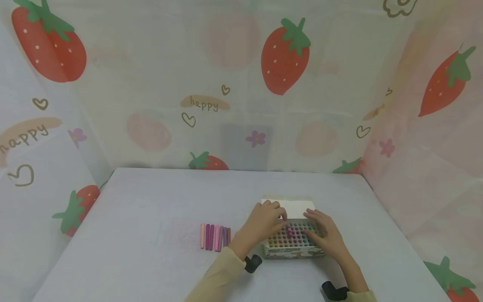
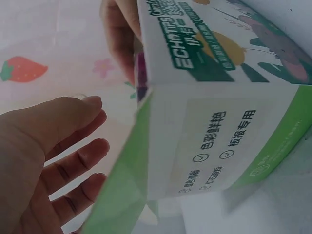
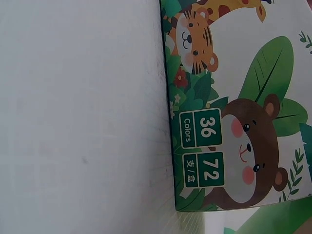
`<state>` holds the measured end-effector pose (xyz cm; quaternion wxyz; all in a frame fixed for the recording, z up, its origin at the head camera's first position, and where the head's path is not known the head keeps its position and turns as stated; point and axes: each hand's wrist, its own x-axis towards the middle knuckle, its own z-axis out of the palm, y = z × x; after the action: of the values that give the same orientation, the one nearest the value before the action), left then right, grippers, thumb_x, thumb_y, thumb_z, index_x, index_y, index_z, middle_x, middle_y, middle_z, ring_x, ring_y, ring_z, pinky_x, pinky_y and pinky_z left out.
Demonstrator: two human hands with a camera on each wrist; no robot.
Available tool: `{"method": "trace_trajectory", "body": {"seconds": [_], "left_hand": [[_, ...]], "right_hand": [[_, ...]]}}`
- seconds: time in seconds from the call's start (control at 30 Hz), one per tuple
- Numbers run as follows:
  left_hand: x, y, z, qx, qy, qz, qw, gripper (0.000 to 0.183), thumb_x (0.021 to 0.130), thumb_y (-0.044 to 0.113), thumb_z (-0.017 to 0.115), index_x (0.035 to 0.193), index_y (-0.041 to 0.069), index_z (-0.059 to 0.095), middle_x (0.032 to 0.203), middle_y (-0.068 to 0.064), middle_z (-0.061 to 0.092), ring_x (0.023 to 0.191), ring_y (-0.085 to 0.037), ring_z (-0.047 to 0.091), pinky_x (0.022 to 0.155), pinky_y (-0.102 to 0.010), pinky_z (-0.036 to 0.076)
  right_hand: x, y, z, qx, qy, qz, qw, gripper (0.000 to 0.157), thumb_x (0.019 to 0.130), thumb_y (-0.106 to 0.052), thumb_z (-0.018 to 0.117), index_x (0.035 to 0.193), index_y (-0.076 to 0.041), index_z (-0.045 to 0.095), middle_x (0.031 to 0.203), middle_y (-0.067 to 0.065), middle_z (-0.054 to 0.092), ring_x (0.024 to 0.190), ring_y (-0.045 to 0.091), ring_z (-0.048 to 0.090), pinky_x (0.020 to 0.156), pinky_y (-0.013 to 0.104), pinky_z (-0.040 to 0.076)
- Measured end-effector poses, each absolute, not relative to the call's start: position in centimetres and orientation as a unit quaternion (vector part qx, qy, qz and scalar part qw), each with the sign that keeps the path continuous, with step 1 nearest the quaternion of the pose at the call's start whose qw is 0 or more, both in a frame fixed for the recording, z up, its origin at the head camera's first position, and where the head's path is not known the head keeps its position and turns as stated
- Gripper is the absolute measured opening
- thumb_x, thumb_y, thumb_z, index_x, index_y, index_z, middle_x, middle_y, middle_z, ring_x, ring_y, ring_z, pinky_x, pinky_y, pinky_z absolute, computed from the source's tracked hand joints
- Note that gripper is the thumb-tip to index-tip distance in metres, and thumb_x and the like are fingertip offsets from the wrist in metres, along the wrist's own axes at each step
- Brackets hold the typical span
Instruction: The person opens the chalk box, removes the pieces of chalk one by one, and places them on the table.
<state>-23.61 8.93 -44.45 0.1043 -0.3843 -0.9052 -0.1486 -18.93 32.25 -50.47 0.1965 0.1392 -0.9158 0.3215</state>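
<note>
An open cardboard box (image 1: 294,253) of chalk stands on the table, with rows of coloured chalk ends (image 1: 299,239) showing inside. A few magenta sticks (image 1: 289,232) stand out above the others. My left hand (image 1: 266,222) is over the box's left part, its fingers loosely bent; the left wrist view shows nothing between the thumb and fingers of this hand (image 2: 73,146). My right hand (image 1: 326,233) is at the box's right side, thumb and fingers spread over the top. In the right wrist view only the box's printed front (image 3: 243,112) shows, not the hand.
Several pink and purple chalk sticks (image 1: 212,238) lie in a row left of the box. The white lid flap (image 1: 296,207) is raised at the back. Strawberry-printed cloth (image 1: 234,84) surrounds the white table (image 1: 151,209). Black wrist cameras (image 1: 253,263) sit under both wrists.
</note>
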Motion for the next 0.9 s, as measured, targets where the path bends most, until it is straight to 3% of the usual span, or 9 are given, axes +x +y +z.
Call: {"method": "trace_trajectory", "body": {"seconds": [0.3,0.6,0.9], "left_hand": [[-23.6,9.5,-45.4,-0.379,-0.909,-0.136,0.102,0.016,0.089,0.038,0.059,0.098,0.028,0.066,0.092,0.010,0.059,0.082,-0.009,0.050,0.072,-0.028,0.042],[-23.9,9.9,-46.1,-0.401,-0.904,-0.118,0.085,0.017,0.089,0.027,0.060,0.105,0.032,0.066,0.096,0.011,0.058,0.085,-0.008,0.048,0.079,-0.029,0.041],[-24.2,10.1,-46.6,-0.402,-0.903,-0.117,0.093,0.016,0.089,0.031,0.060,0.104,0.033,0.066,0.095,0.011,0.056,0.084,-0.007,0.046,0.077,-0.028,0.039]], "right_hand": [[-18.9,32.3,-50.5,0.150,-0.912,0.320,0.206,0.048,0.076,-0.012,0.074,0.121,-0.009,0.057,0.131,0.015,0.052,0.124,0.037,0.039,0.099,0.058,0.027],[-18.9,32.2,-50.3,0.147,-0.915,0.319,0.200,0.048,0.076,-0.013,0.074,0.122,-0.009,0.057,0.131,0.015,0.052,0.125,0.036,0.039,0.100,0.057,0.027],[-19.0,32.2,-50.2,0.139,-0.918,0.321,0.189,0.049,0.076,-0.015,0.074,0.122,-0.011,0.057,0.132,0.012,0.052,0.126,0.034,0.038,0.101,0.056,0.026]]}}
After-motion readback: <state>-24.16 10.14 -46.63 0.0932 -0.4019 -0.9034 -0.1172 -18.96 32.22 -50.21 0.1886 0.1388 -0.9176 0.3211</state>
